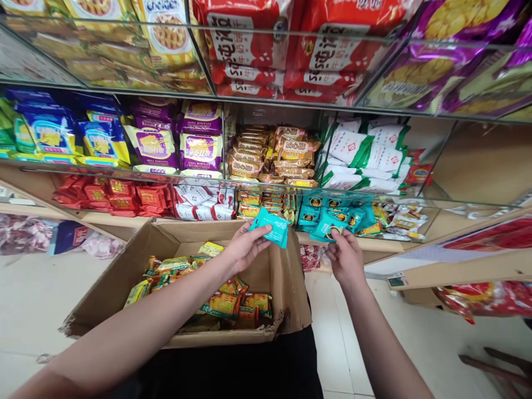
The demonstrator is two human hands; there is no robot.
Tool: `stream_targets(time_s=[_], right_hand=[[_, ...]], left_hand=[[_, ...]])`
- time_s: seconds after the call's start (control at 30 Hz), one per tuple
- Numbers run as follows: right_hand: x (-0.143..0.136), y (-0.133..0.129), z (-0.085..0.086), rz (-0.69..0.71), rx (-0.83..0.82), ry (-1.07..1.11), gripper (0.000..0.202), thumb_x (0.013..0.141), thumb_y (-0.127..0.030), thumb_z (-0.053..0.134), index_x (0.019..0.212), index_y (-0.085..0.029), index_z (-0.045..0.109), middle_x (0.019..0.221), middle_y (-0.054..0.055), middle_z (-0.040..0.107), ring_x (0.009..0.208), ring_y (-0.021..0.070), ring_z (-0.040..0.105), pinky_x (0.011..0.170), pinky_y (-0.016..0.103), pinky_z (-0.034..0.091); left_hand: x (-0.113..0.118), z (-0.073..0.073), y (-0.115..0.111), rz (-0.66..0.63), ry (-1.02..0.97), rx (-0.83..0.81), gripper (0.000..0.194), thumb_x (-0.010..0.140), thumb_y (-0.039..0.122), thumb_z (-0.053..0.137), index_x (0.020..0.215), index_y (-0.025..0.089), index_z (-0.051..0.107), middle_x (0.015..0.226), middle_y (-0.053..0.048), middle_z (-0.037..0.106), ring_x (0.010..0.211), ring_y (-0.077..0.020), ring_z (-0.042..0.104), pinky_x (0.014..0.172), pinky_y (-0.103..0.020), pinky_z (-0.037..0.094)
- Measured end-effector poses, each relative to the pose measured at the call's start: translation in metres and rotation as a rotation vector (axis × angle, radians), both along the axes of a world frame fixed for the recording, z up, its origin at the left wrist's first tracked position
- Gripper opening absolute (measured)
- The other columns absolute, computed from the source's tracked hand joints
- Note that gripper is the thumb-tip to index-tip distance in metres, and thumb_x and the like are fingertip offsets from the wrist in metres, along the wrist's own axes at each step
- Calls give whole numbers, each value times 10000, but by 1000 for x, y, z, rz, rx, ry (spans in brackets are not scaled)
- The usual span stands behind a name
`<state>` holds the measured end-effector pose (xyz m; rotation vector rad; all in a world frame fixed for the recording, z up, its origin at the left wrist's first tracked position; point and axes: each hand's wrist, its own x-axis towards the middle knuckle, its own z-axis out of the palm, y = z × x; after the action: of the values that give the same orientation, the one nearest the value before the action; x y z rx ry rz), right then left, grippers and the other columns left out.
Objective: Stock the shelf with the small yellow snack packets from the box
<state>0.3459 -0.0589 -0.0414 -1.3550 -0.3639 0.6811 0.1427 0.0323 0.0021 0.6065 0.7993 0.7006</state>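
Observation:
My left hand [248, 246] is closed on a teal snack packet [272, 227], held above the right side of an open cardboard box [293, 288]. Several yellow and orange snack packets [222, 305] lie loose inside that box. Farther right, my right hand [346, 255] pinches another teal packet [324, 226] with a dark round mark on it. This one is at the front of the lowest shelf, just before a pile of similar teal packets [310, 215]. My forearm hides part of the box.
Glass-fronted shelves hold purple soda biscuit packs [201, 149], brown packets [295, 147], white-and-green packets [382, 149] and red packets [120, 197]. Large red bags [249, 39] fill the upper shelf. A glass edge [266, 185] runs above the lowest row. Pale floor tiles [332, 321] show below.

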Motion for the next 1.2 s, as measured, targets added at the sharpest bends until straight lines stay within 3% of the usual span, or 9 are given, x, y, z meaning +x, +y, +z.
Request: stream_targets(time_s=[0.1, 0.2, 0.33, 0.5, 0.67, 0.83, 1.0, 1.1, 1.2], right_hand=[[-24, -11, 10, 166, 56, 490, 334, 555, -293, 740, 686, -199, 448, 608, -85, 457, 416, 27, 337, 336, 152, 187], [-49, -9, 21, 287, 88, 588, 294, 553, -246, 748, 684, -188, 491, 655, -67, 528, 505, 43, 443, 379, 147, 302], [-70, 0, 30, 368, 162, 413, 294, 577, -236, 739, 792, -197, 543, 747, -42, 590, 611, 72, 518, 457, 164, 403], [-79, 4, 32, 316, 172, 328, 523, 583, -216, 745, 1035, -282, 490, 720, -63, 587, 637, 90, 557, 534, 208, 480], [-80, 5, 32, 297, 187, 340, 346, 574, -233, 750, 850, -209, 542, 766, -34, 608, 650, 85, 567, 542, 203, 491], [-80, 4, 30, 333, 146, 307, 302, 599, -256, 736, 808, -201, 525, 724, -32, 613, 598, 85, 557, 521, 205, 480], [-73, 0, 18, 386, 124, -62, 400, 679, -293, 671, 1038, -240, 502, 1031, 28, 588, 784, 139, 569, 620, 271, 493], [-65, -3, 9, 462, 125, -265, 525, 717, -294, 634, 1197, -250, 428, 1195, 58, 508, 968, 177, 528, 802, 333, 456], [-62, -6, 5, 501, 130, -327, 544, 720, -292, 629, 1216, -253, 409, 1238, 69, 473, 998, 193, 519, 829, 354, 443]], left_hand=[[7, 1, -5, 59, 6, -5, 307, 557, 151, 748, 803, 147, 564, 831, -27, 659, 736, -120, 615, 766, -276, 473], [15, 3, -10, 94, -38, 20, 333, 544, 127, 751, 801, 160, 542, 805, 0, 649, 735, -105, 603, 773, -267, 462], [18, 3, -14, 112, -139, 78, 290, 589, 188, 735, 787, 168, 525, 779, 20, 632, 718, -89, 584, 774, -264, 451], [11, -1, -12, 89, -157, 116, 314, 607, 214, 722, 855, 196, 531, 829, 25, 616, 731, -93, 575, 694, -233, 445], [4, 0, -11, -1, -194, 126, 366, 622, 194, 708, 927, 234, 510, 906, 32, 593, 799, -105, 570, 711, -249, 457], [5, 1, -12, -29, -117, 152, 302, 656, 291, 687, 879, 240, 490, 844, 52, 581, 691, -80, 549, 617, -217, 450], [4, 3, -11, -122, -167, 290, 500, 644, 252, 698, 1092, 284, 477, 1018, 14, 568, 841, -104, 554, 734, -233, 432], [4, 6, -12, -180, -158, 334, 463, 661, 228, 682, 1083, 270, 497, 1065, -4, 559, 887, -123, 547, 764, -245, 425], [5, 8, -15, -186, -120, 346, 405, 656, 216, 683, 1024, 251, 517, 1034, 0, 566, 868, -121, 544, 732, -231, 435]])
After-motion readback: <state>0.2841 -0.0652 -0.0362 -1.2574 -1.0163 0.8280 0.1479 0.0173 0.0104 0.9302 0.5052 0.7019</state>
